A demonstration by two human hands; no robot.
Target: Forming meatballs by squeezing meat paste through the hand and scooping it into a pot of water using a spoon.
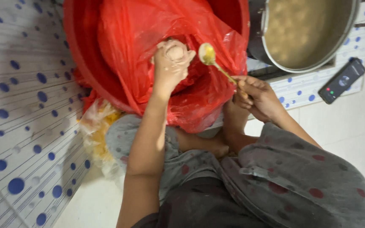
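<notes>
Over the red bag-lined basin point(85, 63) my left hand point(172, 59) is clenched on a dough lump point(175, 52), while my right hand point(256, 95) grips a spoon point(216, 63) whose bowl lies just right of it, handle slanting toward me.

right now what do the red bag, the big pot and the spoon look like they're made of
Red bag: thin plastic film, glossy, judging by its crinkles, shine and slight see-through look.
Big pot: metal, probably steel or aluminium, with a dull grey rim that catches light.
Spoon: seemingly metal with a yellowish, brass-like tint, though food smeared on the bowl leaves that open. The right hand holds its handle.
</notes>
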